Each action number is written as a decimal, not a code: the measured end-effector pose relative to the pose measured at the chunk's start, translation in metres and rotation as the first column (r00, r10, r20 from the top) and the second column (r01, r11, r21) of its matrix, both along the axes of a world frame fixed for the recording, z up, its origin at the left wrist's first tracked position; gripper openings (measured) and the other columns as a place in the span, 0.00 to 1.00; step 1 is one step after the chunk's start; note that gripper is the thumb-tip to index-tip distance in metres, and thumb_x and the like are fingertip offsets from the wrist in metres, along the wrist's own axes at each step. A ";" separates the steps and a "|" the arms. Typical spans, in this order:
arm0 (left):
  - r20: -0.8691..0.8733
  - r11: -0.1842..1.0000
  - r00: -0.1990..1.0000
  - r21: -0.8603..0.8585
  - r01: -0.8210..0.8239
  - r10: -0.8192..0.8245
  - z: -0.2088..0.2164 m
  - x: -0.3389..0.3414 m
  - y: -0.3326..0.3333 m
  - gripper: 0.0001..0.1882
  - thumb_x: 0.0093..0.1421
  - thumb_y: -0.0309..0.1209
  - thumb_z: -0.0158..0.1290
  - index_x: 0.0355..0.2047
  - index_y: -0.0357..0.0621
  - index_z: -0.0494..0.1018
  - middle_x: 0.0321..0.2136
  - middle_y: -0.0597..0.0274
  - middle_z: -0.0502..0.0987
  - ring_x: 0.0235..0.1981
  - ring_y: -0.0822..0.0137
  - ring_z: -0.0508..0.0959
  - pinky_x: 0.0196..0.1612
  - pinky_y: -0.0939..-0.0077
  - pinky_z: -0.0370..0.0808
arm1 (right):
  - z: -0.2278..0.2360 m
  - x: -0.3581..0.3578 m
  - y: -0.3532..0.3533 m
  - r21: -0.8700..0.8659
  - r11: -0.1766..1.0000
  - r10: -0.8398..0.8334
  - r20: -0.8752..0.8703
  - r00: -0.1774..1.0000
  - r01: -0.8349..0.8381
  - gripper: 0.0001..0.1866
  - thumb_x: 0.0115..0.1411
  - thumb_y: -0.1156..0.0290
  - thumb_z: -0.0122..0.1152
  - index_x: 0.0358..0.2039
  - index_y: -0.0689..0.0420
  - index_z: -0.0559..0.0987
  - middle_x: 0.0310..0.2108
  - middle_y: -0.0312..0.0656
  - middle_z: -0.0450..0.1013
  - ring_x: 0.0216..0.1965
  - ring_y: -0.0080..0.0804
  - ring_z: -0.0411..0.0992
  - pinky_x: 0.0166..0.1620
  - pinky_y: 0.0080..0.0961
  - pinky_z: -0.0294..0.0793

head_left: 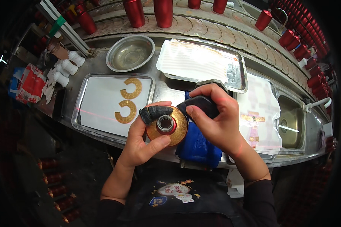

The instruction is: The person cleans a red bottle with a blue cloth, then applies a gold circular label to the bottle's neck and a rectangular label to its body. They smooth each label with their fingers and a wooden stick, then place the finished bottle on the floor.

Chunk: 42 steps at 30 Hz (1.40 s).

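My left hand (140, 142) grips a red metal bottle (180, 132), its threaded neck pointing up at me. A gold patterned ring covers the bottle's shoulder. One finger of that hand wears a black finger cover (155, 112) and lies across the gold ring. In my right hand (221, 117) is a dark flat scraper-like pad (201, 106), pinched between thumb and fingers, with its edge at the right side of the bottle's shoulder. Beneath the hands lies a blue cloth (199, 147). Two C-shaped gold decals (131, 88) rest on white paper to the left.
A metal tray (76, 113) holds the decal paper. Behind it stands a steel basin (113, 60). Another tray (236, 72) bears white sheets. At right are more decal sheets (269, 113) and a sink (303, 132) with a tap. Red bottles (163, 13) stand on the slatted conveyor (223, 32).
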<state>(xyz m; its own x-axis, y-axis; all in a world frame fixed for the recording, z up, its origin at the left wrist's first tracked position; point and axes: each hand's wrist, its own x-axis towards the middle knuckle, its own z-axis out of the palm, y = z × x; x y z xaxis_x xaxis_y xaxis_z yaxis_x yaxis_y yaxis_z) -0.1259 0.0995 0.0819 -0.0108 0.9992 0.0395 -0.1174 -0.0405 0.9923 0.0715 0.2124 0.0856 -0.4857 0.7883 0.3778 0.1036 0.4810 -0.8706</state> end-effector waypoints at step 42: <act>-0.452 0.781 0.645 0.452 -0.430 0.616 -0.040 0.044 -0.012 0.39 0.41 0.37 0.75 0.54 0.48 0.72 0.51 0.53 0.68 0.52 0.50 0.73 0.54 0.59 0.72 | 0.018 0.006 -0.045 0.582 0.758 0.289 0.105 0.951 -0.295 0.14 0.46 0.79 0.68 0.36 0.58 0.86 0.31 0.40 0.75 0.35 0.41 0.75 0.34 0.33 0.75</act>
